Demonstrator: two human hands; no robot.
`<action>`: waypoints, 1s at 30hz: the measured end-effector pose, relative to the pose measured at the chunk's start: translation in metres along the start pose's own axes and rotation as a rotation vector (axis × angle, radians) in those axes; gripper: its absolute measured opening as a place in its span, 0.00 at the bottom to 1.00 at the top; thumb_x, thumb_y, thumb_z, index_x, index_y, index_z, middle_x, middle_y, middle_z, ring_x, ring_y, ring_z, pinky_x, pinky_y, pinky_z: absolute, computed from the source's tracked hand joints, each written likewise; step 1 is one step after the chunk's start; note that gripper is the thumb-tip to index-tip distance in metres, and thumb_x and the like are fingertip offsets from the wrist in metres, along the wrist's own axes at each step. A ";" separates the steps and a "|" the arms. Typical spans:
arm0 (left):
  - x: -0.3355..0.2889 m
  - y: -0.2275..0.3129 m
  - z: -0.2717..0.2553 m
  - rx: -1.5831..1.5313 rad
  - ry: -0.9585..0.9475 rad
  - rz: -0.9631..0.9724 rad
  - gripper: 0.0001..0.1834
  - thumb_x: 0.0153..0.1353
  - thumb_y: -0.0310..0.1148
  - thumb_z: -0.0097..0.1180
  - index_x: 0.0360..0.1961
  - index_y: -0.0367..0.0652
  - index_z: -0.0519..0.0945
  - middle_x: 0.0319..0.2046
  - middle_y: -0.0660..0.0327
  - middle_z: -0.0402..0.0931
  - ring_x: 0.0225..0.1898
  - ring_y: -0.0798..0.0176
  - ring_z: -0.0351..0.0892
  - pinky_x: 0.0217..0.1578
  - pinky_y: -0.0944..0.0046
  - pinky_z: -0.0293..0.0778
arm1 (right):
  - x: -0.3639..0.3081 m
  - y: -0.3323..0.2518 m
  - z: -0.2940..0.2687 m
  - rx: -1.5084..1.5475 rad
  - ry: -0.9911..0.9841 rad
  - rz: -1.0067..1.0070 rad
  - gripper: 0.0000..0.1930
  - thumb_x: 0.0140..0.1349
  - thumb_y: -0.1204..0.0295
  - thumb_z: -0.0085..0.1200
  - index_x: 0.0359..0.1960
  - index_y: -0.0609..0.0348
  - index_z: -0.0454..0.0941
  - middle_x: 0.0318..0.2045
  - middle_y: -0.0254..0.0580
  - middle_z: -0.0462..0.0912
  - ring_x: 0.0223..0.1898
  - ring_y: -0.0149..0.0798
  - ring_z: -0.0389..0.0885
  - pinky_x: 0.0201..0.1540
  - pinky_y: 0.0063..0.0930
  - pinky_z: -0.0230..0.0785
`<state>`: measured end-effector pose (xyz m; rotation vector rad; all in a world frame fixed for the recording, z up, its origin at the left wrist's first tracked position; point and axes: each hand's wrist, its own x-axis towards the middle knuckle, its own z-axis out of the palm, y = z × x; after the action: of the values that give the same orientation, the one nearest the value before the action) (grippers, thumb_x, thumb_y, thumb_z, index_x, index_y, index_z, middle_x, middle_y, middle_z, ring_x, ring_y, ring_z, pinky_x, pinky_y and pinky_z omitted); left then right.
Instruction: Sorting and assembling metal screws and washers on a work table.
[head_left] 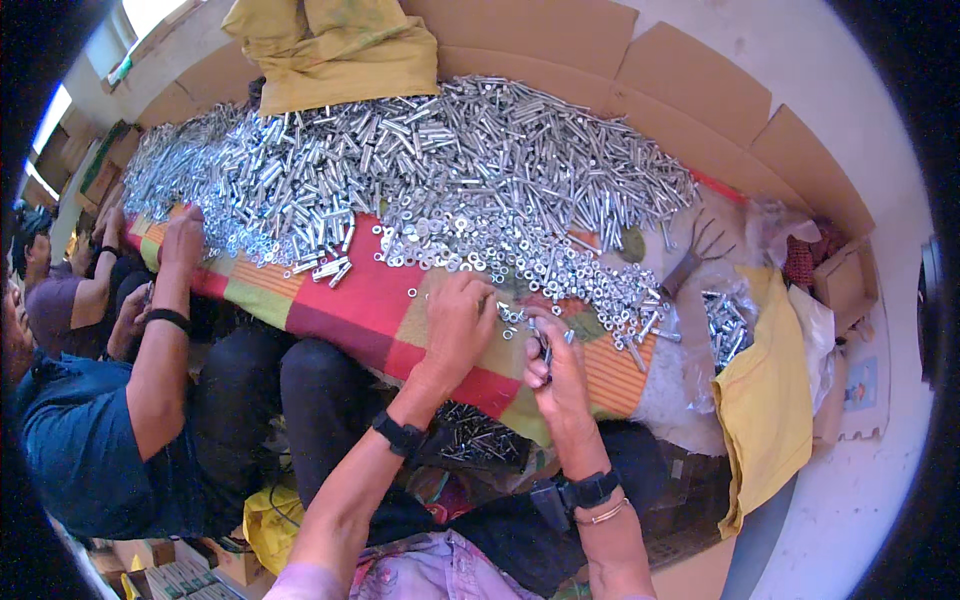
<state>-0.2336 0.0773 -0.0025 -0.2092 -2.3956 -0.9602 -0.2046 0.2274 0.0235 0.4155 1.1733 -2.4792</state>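
My left hand [460, 325] is over the checked cloth at the near edge of the metal parts. Its fingers are bent and drawn together, and what they hold, if anything, is hidden. Close by on the right, my right hand [556, 368] is turned partly palm up, its fingers curled around a few silvery bolts [546, 352]. Between the two hands sit several small nuts [510, 318]. Just beyond them spreads a band of loose washers and nuts [540, 268]. Behind that rises a large heap of metal sleeves and bolts [480, 150].
A hand rake [690, 262] lies at the right, by a clear bag of bolts [728, 325] and a yellow sack [770, 400]. Cardboard [690, 90] walls the back. At left, a co-worker's arm [165, 340] reaches to the heap. A dark container of bolts [475, 437] sits below the cloth [350, 305].
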 end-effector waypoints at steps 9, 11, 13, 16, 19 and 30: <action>0.006 -0.002 0.003 0.168 0.084 0.069 0.05 0.50 0.29 0.54 0.29 0.40 0.76 0.34 0.58 0.73 0.40 0.54 0.70 0.45 0.56 0.62 | 0.000 0.001 -0.004 0.004 0.091 0.009 0.11 0.59 0.66 0.51 0.42 0.53 0.73 0.17 0.27 0.67 0.10 0.19 0.57 0.09 0.15 0.49; 0.011 -0.007 0.004 0.246 0.005 0.128 0.08 0.50 0.30 0.55 0.31 0.39 0.77 0.34 0.57 0.74 0.41 0.52 0.70 0.44 0.54 0.63 | -0.001 0.002 -0.004 0.002 0.083 0.020 0.11 0.59 0.66 0.51 0.42 0.54 0.72 0.17 0.28 0.68 0.10 0.19 0.57 0.09 0.15 0.49; 0.018 -0.011 0.005 0.243 0.001 0.131 0.07 0.50 0.29 0.55 0.30 0.40 0.77 0.32 0.57 0.73 0.39 0.52 0.70 0.42 0.54 0.64 | -0.001 0.002 -0.004 0.002 0.070 0.033 0.12 0.59 0.66 0.51 0.43 0.55 0.72 0.17 0.29 0.68 0.10 0.19 0.57 0.09 0.15 0.49; 0.013 -0.005 0.004 0.138 0.010 0.056 0.05 0.49 0.27 0.54 0.29 0.39 0.77 0.31 0.56 0.73 0.37 0.52 0.71 0.41 0.56 0.65 | -0.001 0.002 -0.006 0.037 0.030 0.014 0.11 0.59 0.67 0.50 0.43 0.55 0.72 0.16 0.29 0.68 0.10 0.19 0.57 0.10 0.14 0.48; -0.001 0.023 -0.007 -0.125 -0.008 -0.116 0.04 0.50 0.24 0.53 0.29 0.37 0.76 0.31 0.55 0.74 0.36 0.51 0.73 0.39 0.56 0.67 | -0.002 0.000 -0.007 0.025 0.042 0.020 0.11 0.60 0.67 0.50 0.43 0.55 0.72 0.17 0.29 0.68 0.10 0.19 0.57 0.09 0.14 0.48; -0.030 0.057 0.003 -0.411 -0.021 -0.066 0.08 0.54 0.22 0.52 0.36 0.35 0.78 0.38 0.52 0.76 0.41 0.55 0.76 0.42 0.61 0.70 | 0.003 0.007 -0.016 0.114 0.064 0.054 0.08 0.58 0.63 0.53 0.31 0.52 0.73 0.16 0.25 0.66 0.10 0.19 0.56 0.08 0.14 0.47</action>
<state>-0.1906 0.1228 0.0138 -0.2921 -2.2107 -1.4831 -0.2023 0.2346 0.0077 0.5546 1.0332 -2.5103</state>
